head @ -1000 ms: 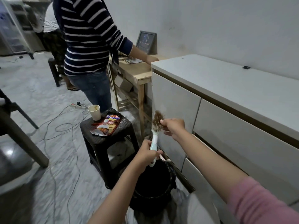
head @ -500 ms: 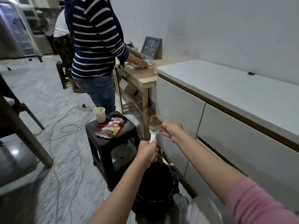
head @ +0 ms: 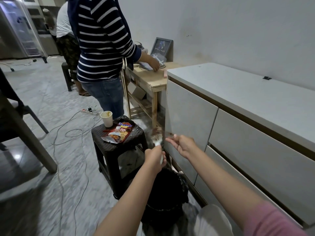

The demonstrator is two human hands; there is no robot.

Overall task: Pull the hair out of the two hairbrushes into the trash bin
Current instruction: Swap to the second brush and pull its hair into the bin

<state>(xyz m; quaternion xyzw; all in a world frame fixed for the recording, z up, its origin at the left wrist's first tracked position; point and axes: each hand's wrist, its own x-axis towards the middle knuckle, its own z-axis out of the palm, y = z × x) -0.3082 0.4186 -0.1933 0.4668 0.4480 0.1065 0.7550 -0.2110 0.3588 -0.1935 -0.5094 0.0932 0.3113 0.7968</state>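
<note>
Right hand (head: pixel 183 146) now apart from blurred hairbrush (head: pixel 157 137), perhaps pinching hair.

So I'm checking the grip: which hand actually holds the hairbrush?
The left hand, wrapped round the hairbrush handle above the trash bin. The right hand sits beside the bristles, fingers pinched, off the handle.

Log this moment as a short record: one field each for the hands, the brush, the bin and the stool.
left hand: left hand grips the hairbrush handle
right hand: right hand beside the brush head, fingertips pinched; blur hides whether they hold hair
hairbrush: hairbrush upright above the bin, blurred, brown hair in its bristles
trash bin: black trash bin on the floor below both hands
stool: dark stool left of the bin, carrying a paper cup and a snack packet
</note>
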